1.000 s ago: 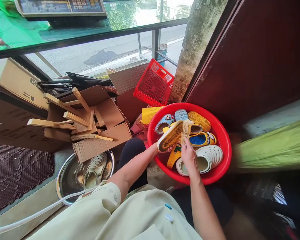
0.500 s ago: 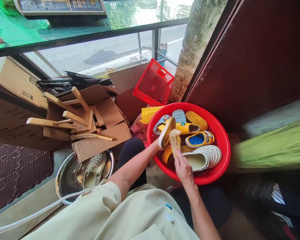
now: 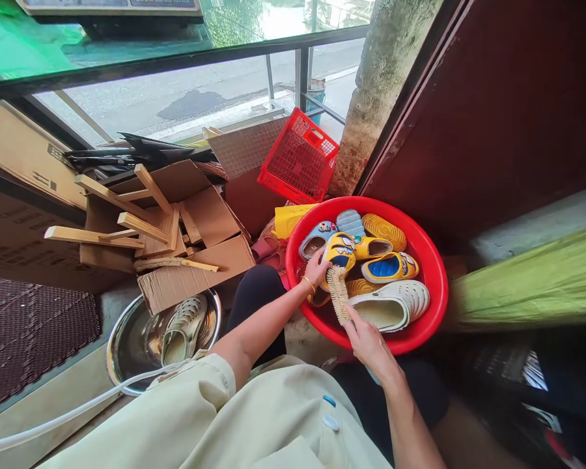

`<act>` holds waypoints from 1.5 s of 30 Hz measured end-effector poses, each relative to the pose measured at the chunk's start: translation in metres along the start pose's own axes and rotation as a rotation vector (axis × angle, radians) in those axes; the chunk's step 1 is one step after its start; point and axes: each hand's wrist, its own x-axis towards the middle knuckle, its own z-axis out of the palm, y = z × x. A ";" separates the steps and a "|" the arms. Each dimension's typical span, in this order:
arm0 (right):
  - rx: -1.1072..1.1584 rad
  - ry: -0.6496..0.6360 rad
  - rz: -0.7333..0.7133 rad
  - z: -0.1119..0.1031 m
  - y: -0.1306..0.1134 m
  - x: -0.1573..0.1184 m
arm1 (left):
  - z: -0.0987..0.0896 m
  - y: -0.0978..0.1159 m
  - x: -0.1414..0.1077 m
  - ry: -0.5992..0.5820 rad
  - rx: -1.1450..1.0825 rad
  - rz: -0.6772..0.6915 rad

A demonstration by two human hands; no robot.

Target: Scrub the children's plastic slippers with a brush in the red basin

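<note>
My left hand (image 3: 316,268) is closed around a small yellow clog (image 3: 340,245) with a cartoon face on its upper, held over a red basin (image 3: 440,293). My right hand (image 3: 371,345) grips a scrub brush (image 3: 338,296) with pale bristles. The brush's far end meets the clog's opening. In the basin lie a white clog (image 3: 410,303), a yellow clog with a blue inside (image 3: 385,268), a light blue clog (image 3: 317,238) and several other shoes, some sole up.
To the left, a steel basin (image 3: 114,355) holds a grey-green clog (image 3: 185,329). Behind it, an upturned wooden stool (image 3: 151,228) rests on cardboard boxes (image 3: 200,280). A red crate (image 3: 300,159) leans near the wall. A white hose (image 3: 78,410) crosses the lower left.
My left hand has turned the clog from its sole showing to its yellow upper facing up. The brush has come down and slightly left, onto the clog's opening.
</note>
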 end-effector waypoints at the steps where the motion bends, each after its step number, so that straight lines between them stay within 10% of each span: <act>1: -0.026 -0.020 0.033 -0.004 -0.003 0.008 | 0.000 0.000 -0.003 -0.007 0.038 0.046; 10: -0.136 0.080 0.111 -0.017 -0.017 0.105 | 0.002 -0.004 -0.019 -0.108 0.176 0.182; 20: 0.091 -0.098 -0.038 -0.021 0.015 0.007 | -0.004 0.009 -0.010 0.060 0.060 0.019; 25: 0.282 0.069 0.151 -0.039 0.024 0.004 | -0.004 0.013 -0.025 -0.133 0.224 0.070; 32: -0.050 0.322 0.051 -0.027 0.020 0.066 | -0.002 0.020 -0.038 -0.466 0.259 0.227; 38: -0.276 0.242 0.044 0.002 0.031 0.079 | -0.018 0.029 0.040 0.076 0.053 -0.181; 45: -0.145 0.365 -0.137 0.017 0.056 0.087 | 0.008 0.014 0.091 0.165 -0.131 -0.276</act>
